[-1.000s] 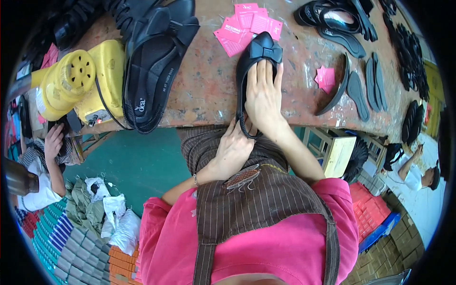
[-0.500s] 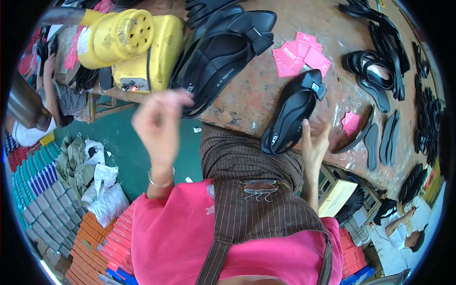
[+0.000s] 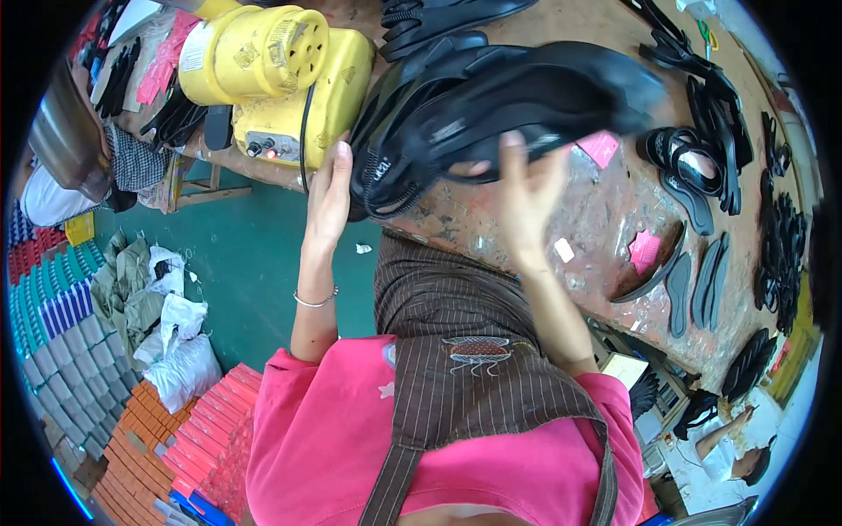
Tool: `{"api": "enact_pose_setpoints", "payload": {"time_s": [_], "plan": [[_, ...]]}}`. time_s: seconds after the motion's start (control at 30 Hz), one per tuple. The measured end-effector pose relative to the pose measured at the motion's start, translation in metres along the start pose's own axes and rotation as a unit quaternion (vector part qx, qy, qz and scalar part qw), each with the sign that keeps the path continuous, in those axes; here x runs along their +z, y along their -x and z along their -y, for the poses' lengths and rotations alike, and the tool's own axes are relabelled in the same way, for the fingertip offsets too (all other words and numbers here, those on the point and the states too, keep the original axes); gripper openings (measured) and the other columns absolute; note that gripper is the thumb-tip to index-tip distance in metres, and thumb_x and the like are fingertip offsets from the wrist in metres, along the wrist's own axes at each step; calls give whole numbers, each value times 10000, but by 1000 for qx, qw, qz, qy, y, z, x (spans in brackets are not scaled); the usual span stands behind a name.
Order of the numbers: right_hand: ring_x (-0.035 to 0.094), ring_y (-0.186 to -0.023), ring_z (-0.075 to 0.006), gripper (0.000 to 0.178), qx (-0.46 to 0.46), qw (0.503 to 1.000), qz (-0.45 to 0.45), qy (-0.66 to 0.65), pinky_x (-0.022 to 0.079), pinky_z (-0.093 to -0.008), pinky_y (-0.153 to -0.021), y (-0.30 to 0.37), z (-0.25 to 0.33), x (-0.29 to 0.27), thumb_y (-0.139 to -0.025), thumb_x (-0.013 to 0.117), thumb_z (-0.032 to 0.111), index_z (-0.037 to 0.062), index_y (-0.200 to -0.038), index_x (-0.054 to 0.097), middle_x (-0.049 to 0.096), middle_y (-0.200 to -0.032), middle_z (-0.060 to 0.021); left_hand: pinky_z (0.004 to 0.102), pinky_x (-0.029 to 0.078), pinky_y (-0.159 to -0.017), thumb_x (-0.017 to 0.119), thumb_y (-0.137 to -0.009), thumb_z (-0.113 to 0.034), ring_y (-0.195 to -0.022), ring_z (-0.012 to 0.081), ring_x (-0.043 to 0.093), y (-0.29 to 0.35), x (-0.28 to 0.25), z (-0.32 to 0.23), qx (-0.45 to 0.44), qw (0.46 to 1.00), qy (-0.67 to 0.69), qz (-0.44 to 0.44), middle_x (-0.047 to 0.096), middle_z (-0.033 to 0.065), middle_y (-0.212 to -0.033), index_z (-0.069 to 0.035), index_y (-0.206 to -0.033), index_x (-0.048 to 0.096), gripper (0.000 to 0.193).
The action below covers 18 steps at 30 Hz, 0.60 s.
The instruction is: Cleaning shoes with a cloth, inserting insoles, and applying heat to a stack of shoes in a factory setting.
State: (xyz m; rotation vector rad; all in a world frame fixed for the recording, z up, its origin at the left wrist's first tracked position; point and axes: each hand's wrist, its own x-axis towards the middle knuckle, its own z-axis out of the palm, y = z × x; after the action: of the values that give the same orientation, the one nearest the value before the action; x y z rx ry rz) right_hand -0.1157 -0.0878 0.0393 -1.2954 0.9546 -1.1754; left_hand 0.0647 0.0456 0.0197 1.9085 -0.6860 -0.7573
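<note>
A black slingback shoe (image 3: 544,92), blurred by motion at its toe end, is in my right hand (image 3: 533,202). The thumb lies along its near edge, and part of a finger shows through the shoe's opening. This shoe overlaps a pile of similar black shoes (image 3: 412,83) at the front edge of the table. Against the pile's left side rests my left hand (image 3: 327,200), its fingers stretched out and pointing up. A pink tag (image 3: 599,147) peeks out beside the held shoe, whose body may hide others.
A yellow machine (image 3: 303,114) with a rounded top stands left of the pile. Right on the worktable (image 3: 614,210) lie black sandals (image 3: 693,167), dark insoles (image 3: 710,280) and a pink tag bunch (image 3: 645,251). Coloured stacks (image 3: 70,342) and white bags (image 3: 182,373) are lower left.
My right hand has carried the shoe up and left from the table edge to the pile, over the pink tags. My left hand has moved to the pile's side.
</note>
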Motion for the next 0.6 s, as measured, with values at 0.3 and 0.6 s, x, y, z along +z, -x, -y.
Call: {"api": "enact_pose_setpoints", "payload": {"time_s": [0.3,0.6], "plan": [[621,-897,-229,308,-37,997,-25,59,508,-311,-825,32,-5,29,-819,673,-3,-33,-1098,546,537,-1077,-134,330,307,-1112,365,-1032,-527,-1305,234,445,-2,1,-8,-66,997,30,13,533,192,-1335,60,-1399,428,695],[650,-882,-214,315,352,927,93,-87,506,-329,-815,12,-14,-9,-777,546,-144,-53,-1077,583,677,-978,-103,380,207,-1164,227,-950,-731,-1407,274,317,-8,14,-25,-156,941,300,27,373,242,-1489,71,-1467,321,958]]}}
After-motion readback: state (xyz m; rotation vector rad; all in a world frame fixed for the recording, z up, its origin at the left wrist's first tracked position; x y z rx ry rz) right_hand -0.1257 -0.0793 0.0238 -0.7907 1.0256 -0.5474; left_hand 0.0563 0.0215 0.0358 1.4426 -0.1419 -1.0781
